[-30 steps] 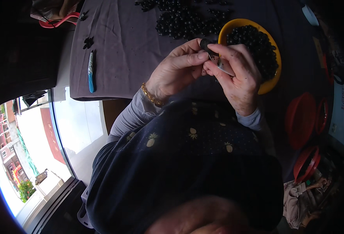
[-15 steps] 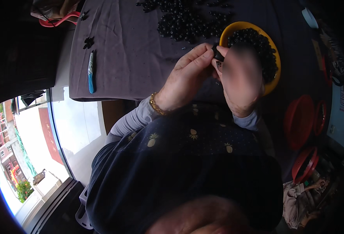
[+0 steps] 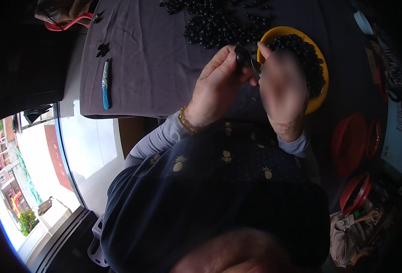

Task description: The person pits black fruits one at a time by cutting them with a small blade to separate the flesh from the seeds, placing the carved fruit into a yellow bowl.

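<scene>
1 blk pc [image 3: 242,55] in L grip [image 3: 213,86]

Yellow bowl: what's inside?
Small round black pieces, heaped in the yellow bowl. The right hand blocks its lower-left part; the heap hides the bottom.

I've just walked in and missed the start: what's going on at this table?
The person's left hand pinches a black piece. The right hand, blurred in the picture, is close beside it and seems to hold a thin shiny thing. A yellow bowl of similar pieces sits partly behind the right hand, and a loose pile lies on the cloth beyond the hands.
</scene>
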Demonstrator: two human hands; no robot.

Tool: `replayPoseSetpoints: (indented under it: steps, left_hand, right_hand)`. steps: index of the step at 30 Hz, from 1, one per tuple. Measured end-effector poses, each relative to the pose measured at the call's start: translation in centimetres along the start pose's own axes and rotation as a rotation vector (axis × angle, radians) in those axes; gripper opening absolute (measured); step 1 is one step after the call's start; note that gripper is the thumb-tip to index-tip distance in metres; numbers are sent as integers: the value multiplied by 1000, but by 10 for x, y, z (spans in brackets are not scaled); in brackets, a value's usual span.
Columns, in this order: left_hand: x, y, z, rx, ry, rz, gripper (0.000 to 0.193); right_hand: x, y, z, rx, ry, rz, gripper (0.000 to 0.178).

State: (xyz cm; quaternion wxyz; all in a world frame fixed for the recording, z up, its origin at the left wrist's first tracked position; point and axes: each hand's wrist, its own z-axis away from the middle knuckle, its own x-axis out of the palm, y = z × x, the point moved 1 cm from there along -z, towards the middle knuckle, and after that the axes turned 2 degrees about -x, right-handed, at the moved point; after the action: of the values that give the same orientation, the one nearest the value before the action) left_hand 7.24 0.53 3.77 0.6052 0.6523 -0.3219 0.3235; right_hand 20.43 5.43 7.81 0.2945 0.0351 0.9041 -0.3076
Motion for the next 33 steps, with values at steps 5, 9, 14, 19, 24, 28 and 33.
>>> replayPoseSetpoints:
  steps: [5, 9, 14, 19, 24, 28, 33]
  left_hand:
    - [6, -4, 0, -16, 47, 24, 22]
    - [5, -3, 2, -26, 49, 12, 24]
    - [7, -2, 4, 17, 45, -27, 23]
    - [9, 1, 6, 27, 10, -57, 22]
    - [8, -1, 5, 51, 2, -95, 22]
    - [6, 0, 5, 84, -21, -135, 22]
    - [10, 3, 7, 105, -32, -187, 21]
  right_hand:
    - [0, -1, 4, -53, -58, 151, 32]
    - [-2, -9, -1, -21, -85, 207, 29]
    - [-2, -9, -1, -34, -74, 180, 29]
    - [-3, -10, 0, -12, -50, 145, 30]
    - [-2, -9, 1, -4, -40, 160, 30]
    - [-1, -10, 1, -21, -33, 141, 29]
    - [-4, -13, 0, -28, -41, 127, 28]
